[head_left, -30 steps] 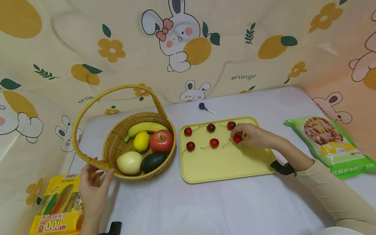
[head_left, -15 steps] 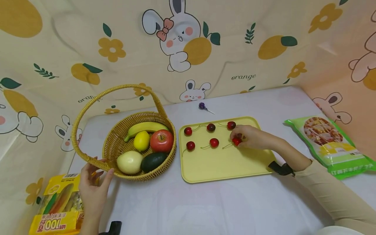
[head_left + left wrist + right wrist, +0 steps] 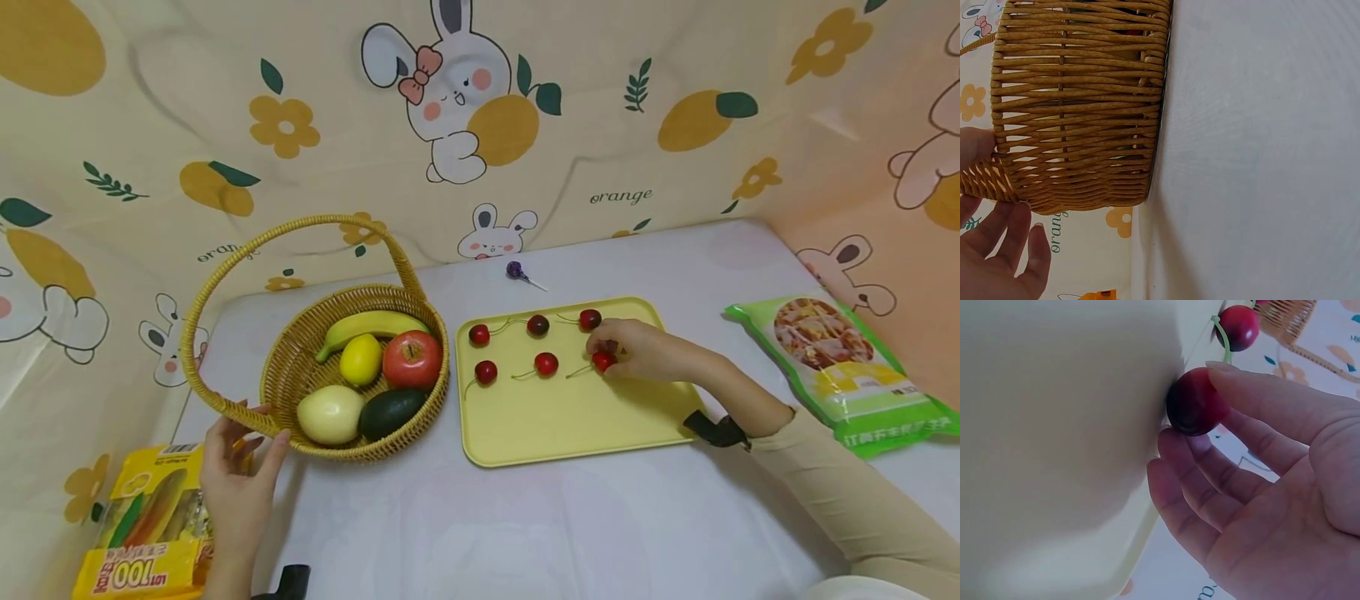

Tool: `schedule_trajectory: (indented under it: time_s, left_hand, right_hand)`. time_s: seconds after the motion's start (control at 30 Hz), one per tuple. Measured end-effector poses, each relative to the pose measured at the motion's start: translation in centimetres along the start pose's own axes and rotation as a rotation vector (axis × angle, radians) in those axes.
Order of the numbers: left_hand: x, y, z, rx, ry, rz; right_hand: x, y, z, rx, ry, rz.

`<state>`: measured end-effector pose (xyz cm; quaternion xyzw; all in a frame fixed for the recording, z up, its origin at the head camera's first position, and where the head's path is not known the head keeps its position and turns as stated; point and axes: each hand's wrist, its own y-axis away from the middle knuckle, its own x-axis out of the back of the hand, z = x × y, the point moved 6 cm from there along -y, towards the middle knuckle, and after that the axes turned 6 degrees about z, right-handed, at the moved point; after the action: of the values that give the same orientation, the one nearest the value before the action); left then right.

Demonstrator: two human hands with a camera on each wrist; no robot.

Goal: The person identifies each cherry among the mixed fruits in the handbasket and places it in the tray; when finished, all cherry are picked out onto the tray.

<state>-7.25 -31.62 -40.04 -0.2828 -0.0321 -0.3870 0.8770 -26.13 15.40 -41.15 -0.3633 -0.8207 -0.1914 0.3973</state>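
Note:
My right hand [image 3: 637, 350] pinches a red cherry [image 3: 1192, 403] between thumb and fingers, low on the yellow tray [image 3: 540, 425]. This cherry sits at the right end of the nearer row, its stem pointing left. Beside it lies another cherry [image 3: 546, 364], and a dark red cherry [image 3: 590, 320] is just behind. On the left, my left hand [image 3: 242, 492] grips the wicker basket [image 3: 1079, 106] at its rim, near the foot of the handle. The basket holds a banana [image 3: 375, 327], a lemon [image 3: 361, 360], an apple [image 3: 412, 361], a pale round fruit [image 3: 330, 414] and a dark green avocado-like fruit [image 3: 392, 414].
A purple lollipop [image 3: 514, 270] lies behind the tray. To the right is a green food bag [image 3: 840, 367]. A yellow package [image 3: 146, 529] stands left of my left forearm. A patterned cloth with rabbits backs the white table [image 3: 480, 533].
My right hand and the cherry in it have shifted very slightly left and nearer on the tray. The left hand and basket look still.

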Motion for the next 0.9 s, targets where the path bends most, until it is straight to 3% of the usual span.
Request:
schedule_trajectory:
  time_s: [0.33, 0.6, 0.67, 0.83, 0.9]
  left_hand:
    - [-0.3, 0.0, 0.2, 0.010, -0.010, -0.002]
    - [-0.3, 0.1, 0.8, 0.010, -0.015, 0.013]
    - [-0.3, 0.2, 0.9, 0.027, -0.018, 0.020]
    - [-0.2, 0.2, 1.0, 0.080, -0.052, 0.026]
    - [-0.2, 0.3, 1.0, 0.103, -0.080, 0.041]
  right_hand:
    - [0.3, 0.5, -0.2, 0.048, 0.006, 0.040]
    - [0.5, 0.6, -0.3, 0.030, 0.036, 0.081]
    - [0.9, 0.8, -0.6, 0.018, 0.067, 0.132]
    - [2.0, 1.3, -2.4, 0.032, 0.208, 0.385]
    - [2.1, 1.5, -3.5, 0.057, 0.287, 0.443]
